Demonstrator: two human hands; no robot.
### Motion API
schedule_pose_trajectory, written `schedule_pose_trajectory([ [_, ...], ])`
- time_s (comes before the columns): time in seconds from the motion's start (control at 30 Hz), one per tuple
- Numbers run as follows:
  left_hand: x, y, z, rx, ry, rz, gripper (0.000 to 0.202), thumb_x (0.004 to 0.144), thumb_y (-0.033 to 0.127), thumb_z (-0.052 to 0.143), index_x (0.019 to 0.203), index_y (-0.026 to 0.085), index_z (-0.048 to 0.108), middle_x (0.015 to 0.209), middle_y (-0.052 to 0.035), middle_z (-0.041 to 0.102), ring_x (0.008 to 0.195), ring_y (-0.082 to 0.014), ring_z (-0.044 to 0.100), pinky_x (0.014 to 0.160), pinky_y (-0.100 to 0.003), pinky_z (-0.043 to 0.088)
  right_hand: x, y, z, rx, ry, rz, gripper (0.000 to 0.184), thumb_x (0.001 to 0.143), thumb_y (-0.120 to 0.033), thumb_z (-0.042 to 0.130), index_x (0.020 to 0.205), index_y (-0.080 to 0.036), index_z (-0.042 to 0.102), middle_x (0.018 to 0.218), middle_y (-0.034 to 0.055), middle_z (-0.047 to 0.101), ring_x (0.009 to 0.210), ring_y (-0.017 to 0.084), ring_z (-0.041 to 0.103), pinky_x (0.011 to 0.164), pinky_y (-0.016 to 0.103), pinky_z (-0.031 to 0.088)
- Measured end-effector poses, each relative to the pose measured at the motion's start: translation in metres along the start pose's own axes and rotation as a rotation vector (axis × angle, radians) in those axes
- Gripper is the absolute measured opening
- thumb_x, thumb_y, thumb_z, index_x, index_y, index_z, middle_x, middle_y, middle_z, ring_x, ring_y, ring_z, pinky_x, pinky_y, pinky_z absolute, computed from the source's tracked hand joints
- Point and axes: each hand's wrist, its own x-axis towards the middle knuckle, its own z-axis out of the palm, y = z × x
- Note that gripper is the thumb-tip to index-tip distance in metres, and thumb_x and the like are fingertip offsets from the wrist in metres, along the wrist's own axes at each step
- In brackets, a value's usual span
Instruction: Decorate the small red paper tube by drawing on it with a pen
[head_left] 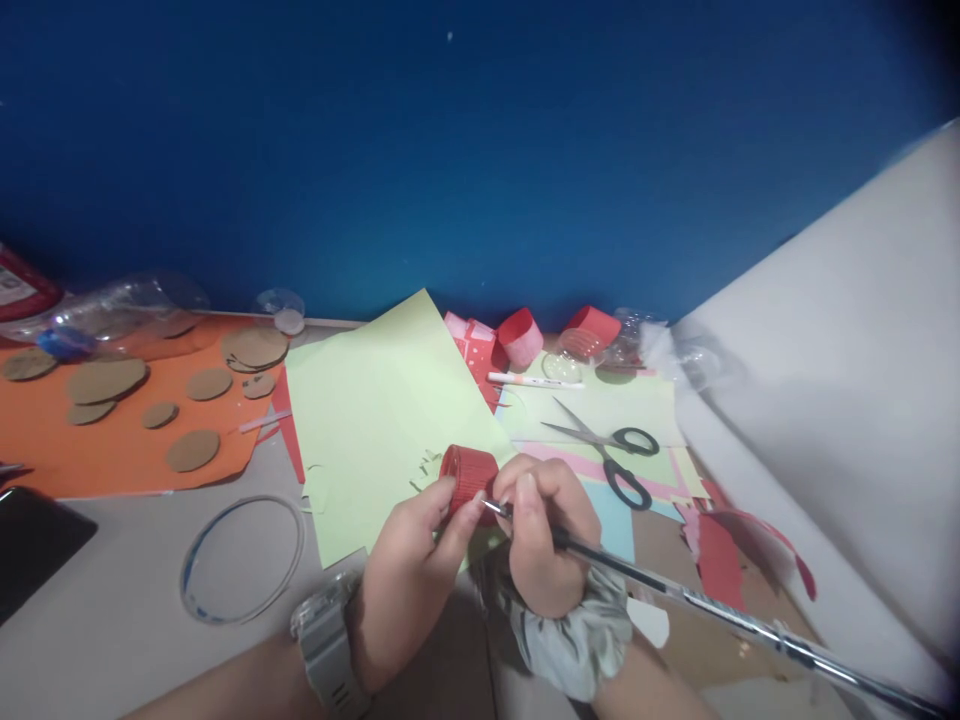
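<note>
My left hand [409,575], with a watch on the wrist, grips a ribbed red cap [471,470] between thumb and fingers. The cap is tilted on its side above a pale green paper sheet [367,400]. A clear-barrelled pen [675,590] is pinched in my right hand [551,530], which wears a scrunchie at the wrist. The pen tip points at the cap's lower edge, close to my left thumb; I cannot tell whether it touches. Small paper scraps [426,468] lie on the sheet just left of the cap.
Black-handled scissors [611,450] lie open on coloured papers at right. A white marker [532,381] and red paper rings [520,337] sit behind. At left are cardboard discs [193,451] on orange paper [135,465], a clear hoop [300,540], a plastic bottle [135,305] and a phone [41,545].
</note>
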Motion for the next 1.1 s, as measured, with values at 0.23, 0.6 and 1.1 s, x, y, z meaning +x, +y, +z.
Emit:
schedule_pose_trajectory([
  [0.23,-0.001,0.005,0.001,0.041,-0.013,-0.044,0.016,0.092,0.028,0.045,0.080,0.021,0.053,0.079,-0.0008,0.066,0.083,-0.0190,0.061,0.081,-0.029,0.044,0.003,0.009,0.000,0.077,-0.004,0.065,0.028,0.097,-0.028,0.046,0.069,-0.022,0.043,0.061,-0.0029,0.049,0.048,0.011,0.040,0.047,0.027,0.032],
  [0.6,0.000,0.007,-0.001,0.060,-0.032,-0.045,0.016,0.093,0.028,0.044,0.083,0.021,0.053,0.081,-0.0008,0.064,0.079,-0.0178,0.058,0.077,-0.029,0.043,0.004,0.007,-0.006,-0.046,-0.126,0.077,0.022,0.095,-0.024,0.046,0.073,-0.022,0.047,0.064,-0.0030,0.049,0.052,0.011,0.042,0.051,0.026,0.034],
  [1.1,0.001,0.005,0.000,0.060,-0.047,-0.013,0.013,0.092,0.024,0.042,0.084,0.021,0.051,0.084,-0.0022,0.067,0.082,-0.0179,0.061,0.079,-0.027,0.044,0.012,0.006,-0.007,-0.159,-0.240,0.140,0.024,0.092,-0.025,0.047,0.069,-0.022,0.040,0.061,-0.0044,0.044,0.052,0.011,0.044,0.050,0.024,0.037],
])
